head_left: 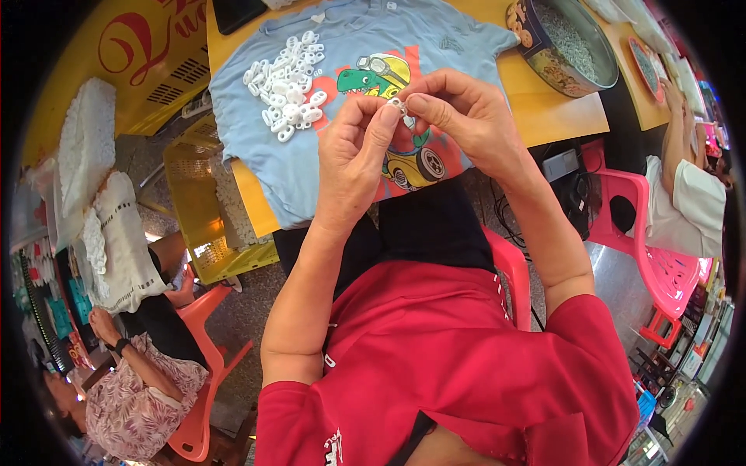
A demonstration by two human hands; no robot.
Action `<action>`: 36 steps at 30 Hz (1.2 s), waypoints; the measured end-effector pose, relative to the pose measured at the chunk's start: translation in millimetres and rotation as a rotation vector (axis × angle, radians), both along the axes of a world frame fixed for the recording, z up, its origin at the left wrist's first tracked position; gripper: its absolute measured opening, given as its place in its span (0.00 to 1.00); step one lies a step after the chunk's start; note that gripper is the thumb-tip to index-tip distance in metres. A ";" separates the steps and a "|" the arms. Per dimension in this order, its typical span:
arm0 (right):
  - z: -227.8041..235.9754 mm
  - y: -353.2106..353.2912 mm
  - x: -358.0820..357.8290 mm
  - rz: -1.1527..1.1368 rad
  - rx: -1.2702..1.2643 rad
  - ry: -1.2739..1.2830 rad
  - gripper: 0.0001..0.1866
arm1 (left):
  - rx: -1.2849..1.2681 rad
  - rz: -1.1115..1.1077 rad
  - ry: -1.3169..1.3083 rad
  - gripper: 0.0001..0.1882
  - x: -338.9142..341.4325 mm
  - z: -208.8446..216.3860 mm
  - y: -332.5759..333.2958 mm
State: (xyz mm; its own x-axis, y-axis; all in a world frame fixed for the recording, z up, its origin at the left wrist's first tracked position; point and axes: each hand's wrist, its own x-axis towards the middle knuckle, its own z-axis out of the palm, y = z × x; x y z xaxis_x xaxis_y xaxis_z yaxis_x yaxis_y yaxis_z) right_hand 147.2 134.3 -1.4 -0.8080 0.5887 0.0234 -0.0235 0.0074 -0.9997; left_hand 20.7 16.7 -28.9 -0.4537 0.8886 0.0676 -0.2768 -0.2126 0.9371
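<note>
Over a light blue T-shirt with a cartoon dinosaur print, my two hands meet fingertip to fingertip. My left hand is closed in a pinch on a small white plastic piece. Right beside it, the thumb and forefinger of my right hand are pressed together at the same piece; whether they hold a separate small part is hidden. A loose pile of similar white oval plastic pieces, with holes in them, lies on the shirt to the left of my hands.
On the yellow table at the far right stands a round tin of small shiny metal parts. A yellow crate is at the table's left. Pink chairs and seated people flank me. A dark flat object lies at the back.
</note>
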 end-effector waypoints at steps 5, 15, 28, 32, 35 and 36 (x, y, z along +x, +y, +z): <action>-1.0 -6.5 -1.0 -0.036 0.012 -0.001 0.10 | -0.034 -0.029 0.142 0.11 0.7 -1.0 -2.6; 7.9 10.3 3.8 0.104 0.657 -0.057 0.09 | 0.009 -0.136 0.140 0.12 -4.7 -5.8 -6.6; 13.2 2.8 -0.9 0.131 0.883 0.057 0.03 | 0.022 -0.103 0.135 0.12 -1.6 -6.5 -8.2; 9.4 4.0 -0.6 0.149 0.790 0.045 0.05 | -0.013 -0.082 0.246 0.12 -1.7 -2.4 -7.1; 7.0 4.3 -1.8 0.146 0.710 0.022 0.07 | -0.015 -0.068 0.280 0.11 -2.1 -2.4 -4.2; 6.8 3.6 -2.5 0.131 0.681 0.008 0.08 | -0.005 -0.049 0.298 0.11 -2.6 -2.5 -3.2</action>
State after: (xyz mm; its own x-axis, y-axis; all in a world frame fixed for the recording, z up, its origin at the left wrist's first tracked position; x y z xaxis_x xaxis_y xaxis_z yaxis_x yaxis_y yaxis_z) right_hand 144.7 138.0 5.5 -0.8695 0.3385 0.3597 -0.0744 0.6301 -0.7729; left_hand 18.1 13.6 -31.4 -0.3714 0.9094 0.1873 0.0010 -0.2013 0.9795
